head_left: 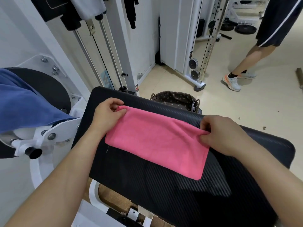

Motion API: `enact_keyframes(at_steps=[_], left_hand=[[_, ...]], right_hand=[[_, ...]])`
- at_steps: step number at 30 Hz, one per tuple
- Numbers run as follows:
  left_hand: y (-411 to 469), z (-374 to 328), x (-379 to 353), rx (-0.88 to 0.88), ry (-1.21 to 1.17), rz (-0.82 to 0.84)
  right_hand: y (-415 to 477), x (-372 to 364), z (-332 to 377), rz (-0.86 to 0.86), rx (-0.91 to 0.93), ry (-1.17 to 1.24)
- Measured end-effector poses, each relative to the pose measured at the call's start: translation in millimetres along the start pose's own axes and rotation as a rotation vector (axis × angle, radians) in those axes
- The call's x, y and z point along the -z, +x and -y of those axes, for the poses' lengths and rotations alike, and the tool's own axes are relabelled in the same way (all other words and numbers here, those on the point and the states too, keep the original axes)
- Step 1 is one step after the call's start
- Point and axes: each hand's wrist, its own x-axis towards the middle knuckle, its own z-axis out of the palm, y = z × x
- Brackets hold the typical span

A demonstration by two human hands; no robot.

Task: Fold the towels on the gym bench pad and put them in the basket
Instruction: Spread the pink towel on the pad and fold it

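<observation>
A pink towel (155, 141) lies folded into a long rectangle on the black ribbed bench pad (188, 194). My left hand (106, 117) pinches its far left corner between thumb and fingers. At the far right corner my right hand (221, 133) pinches the towel's edge, which bunches slightly there. A blue towel (21, 104) hangs over a round black pad at the left. The basket (175, 99), lined with dark flowered cloth, stands on the floor just beyond the bench pad's far edge.
White machine frame with bolts and a black knob (33, 153) sits at the left. Steel guide rods (85, 51) and a cable column (211, 38) rise behind. Another person's legs (242, 68) stand on the beige floor at the far right.
</observation>
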Motion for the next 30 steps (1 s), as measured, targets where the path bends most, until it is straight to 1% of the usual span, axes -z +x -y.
enact_keyframes(at_steps=[2, 4, 6, 8, 11, 13, 15, 16, 18, 19, 21, 24, 27, 30], left_hand=[[-2.1, 2.5, 10.0, 0.036, -0.056, 0.049], [-10.4, -2.5, 25.8, 0.032, -0.163, 0.017], [-23.6, -10.4, 47.0, 0.017, -0.256, -0.101], [-44.7, -20.4, 70.4, -0.007, -0.3, -0.234], [-91.1, -30.3, 95.7, -0.037, -0.257, -0.356], [-130.6, -27.2, 92.0, -0.036, -0.181, -0.388], [-170.4, -14.5, 66.5, -0.072, -0.08, -0.341], [-188.8, -5.2, 48.0, -0.1, -0.023, -0.275], [-220.9, 14.3, 6.7, -0.124, 0.111, -0.093], [-233.6, 24.5, -13.1, -0.153, 0.172, -0.009], [-250.5, 36.0, -42.1, -0.171, 0.256, 0.09], [-258.8, 36.3, -59.4, -0.117, 0.3, 0.138], [-263.7, 33.7, -67.6, -0.102, 0.336, 0.188], [-266.2, 30.6, -72.8, -0.084, 0.353, 0.173]], right_hand=[[10.3, 16.0, 3.4, 0.098, 0.011, 0.025], [21.5, 35.6, 10.6, 0.088, 0.045, 0.003], [31.4, 57.5, 23.2, -0.023, 0.101, 0.018], [40.7, 78.8, 37.3, -0.195, 0.2, -0.022], [48.6, 98.7, 55.2, -0.402, 0.386, -0.021], [51.9, 94.1, 56.5, -0.459, 0.52, 0.056], [57.2, 71.5, 45.3, -0.424, 0.63, 0.075], [59.6, 56.2, 37.0, -0.373, 0.651, 0.066], [61.0, 25.4, 20.7, -0.27, 0.655, 0.023], [60.3, 13.3, 14.3, -0.239, 0.657, 0.009], [58.8, -1.0, 6.0, -0.221, 0.666, 0.004], [57.0, -0.8, 4.1, -0.207, 0.644, 0.006], [53.3, 2.7, 4.4, -0.172, 0.619, -0.023], [50.9, 0.1, 5.7, -0.232, 0.548, 0.023]])
